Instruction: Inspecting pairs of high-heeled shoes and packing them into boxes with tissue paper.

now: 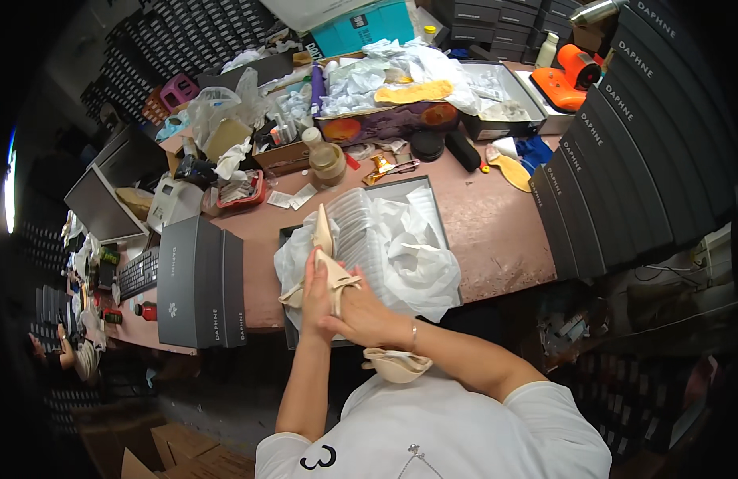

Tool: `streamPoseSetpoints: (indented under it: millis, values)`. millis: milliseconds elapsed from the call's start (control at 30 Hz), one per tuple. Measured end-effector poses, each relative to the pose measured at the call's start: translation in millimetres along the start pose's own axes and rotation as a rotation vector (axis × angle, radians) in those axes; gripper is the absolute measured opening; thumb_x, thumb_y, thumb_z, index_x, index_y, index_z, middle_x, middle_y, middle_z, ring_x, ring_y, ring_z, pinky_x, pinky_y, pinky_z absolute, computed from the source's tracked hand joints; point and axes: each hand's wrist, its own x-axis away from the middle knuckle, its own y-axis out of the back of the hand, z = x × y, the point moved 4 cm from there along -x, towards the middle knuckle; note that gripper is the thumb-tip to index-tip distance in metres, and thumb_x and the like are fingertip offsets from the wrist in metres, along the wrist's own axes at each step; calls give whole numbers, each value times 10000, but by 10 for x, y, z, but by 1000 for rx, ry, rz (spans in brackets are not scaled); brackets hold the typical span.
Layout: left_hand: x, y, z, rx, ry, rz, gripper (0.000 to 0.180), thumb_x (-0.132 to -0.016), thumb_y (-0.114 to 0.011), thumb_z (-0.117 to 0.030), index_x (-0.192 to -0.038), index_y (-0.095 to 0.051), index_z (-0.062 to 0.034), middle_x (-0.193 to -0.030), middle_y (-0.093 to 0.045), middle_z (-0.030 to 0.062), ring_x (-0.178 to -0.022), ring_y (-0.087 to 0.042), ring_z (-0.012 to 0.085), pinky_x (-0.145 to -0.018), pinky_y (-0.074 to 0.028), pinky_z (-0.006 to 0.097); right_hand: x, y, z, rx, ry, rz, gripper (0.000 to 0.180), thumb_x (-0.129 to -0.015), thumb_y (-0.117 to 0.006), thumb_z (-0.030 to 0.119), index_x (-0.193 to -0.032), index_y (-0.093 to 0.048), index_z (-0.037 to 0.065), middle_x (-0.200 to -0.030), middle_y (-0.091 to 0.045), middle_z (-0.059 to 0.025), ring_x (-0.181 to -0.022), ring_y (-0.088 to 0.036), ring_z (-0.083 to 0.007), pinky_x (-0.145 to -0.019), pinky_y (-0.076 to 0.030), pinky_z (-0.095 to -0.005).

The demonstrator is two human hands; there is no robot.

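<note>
Over an open grey shoe box (451,263), my left hand (313,297) and my right hand (367,314) are closed around a beige pointed-toe shoe (334,271) with thin straps. My left hand grips it from the left, its palm facing the right one. My right hand presses from the right, and its fingertips are partly hidden. Just beyond my fingers a second beige pointed shoe (322,229) lies on white tissue paper (413,255) and ribbed clear wrap (362,231) in the box. Near my right wrist is a beige padded piece (397,364); its kind is unclear.
Grey shoe boxes stand at the left (189,279) and in a tall stack at the right (632,152). Behind the open box are a glue jar (327,162), a carton of crumpled paper (353,128) and an orange tape dispenser (562,78). The table's front edge is close.
</note>
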Motion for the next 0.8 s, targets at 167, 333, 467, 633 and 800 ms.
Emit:
streamPoseSetpoints:
  millis: [167,333,467,633,800]
  values:
    - [140,57,-115,-44,-25,63,519,-984,-445,-319,-1430,-269,-120,-1047,-541,115,-902,-621,239,-772,-561,391,39,109,175,-79,66,186,685,-944,-427,491,-1284,-394,-103,-1275,-441,-310,-1272,-341,-432,-1103,-123,-548]
    - [132,131,-57,186,47,326,582,-946,-509,-298,-1424,-263,-76,-1095,-544,153,-961,-623,253,-800,-566,406,513,658,-127,-206,-126,-172,379,-865,-610,322,-1104,-583,29,-1120,-583,-145,-1196,-467,-302,-1036,-262,-561]
    - [478,-7,396,412,326,371,626,-940,-499,-420,-1302,-396,80,-1189,-568,224,-1025,-614,292,-898,-510,401,350,896,-1075,797,-156,-159,220,-786,-694,136,-987,-652,58,-1042,-629,-98,-1048,-560,-286,-924,-427,-423]
    - [913,-43,428,309,282,302,555,-972,-469,-375,-1406,-266,-97,-1282,-502,138,-1136,-545,277,-896,-499,465,316,1271,-916,-500,-385,-422,167,-867,-641,146,-973,-660,17,-918,-648,-33,-820,-588,-136,-764,-454,-293]
    - [555,-145,341,482,245,222,447,-995,-398,-417,-1330,-359,-123,-1247,-519,107,-1102,-550,210,-921,-478,365,512,757,-530,-975,-499,-87,157,-872,-648,103,-991,-637,0,-863,-643,-3,-706,-566,-53,-628,-467,-212]
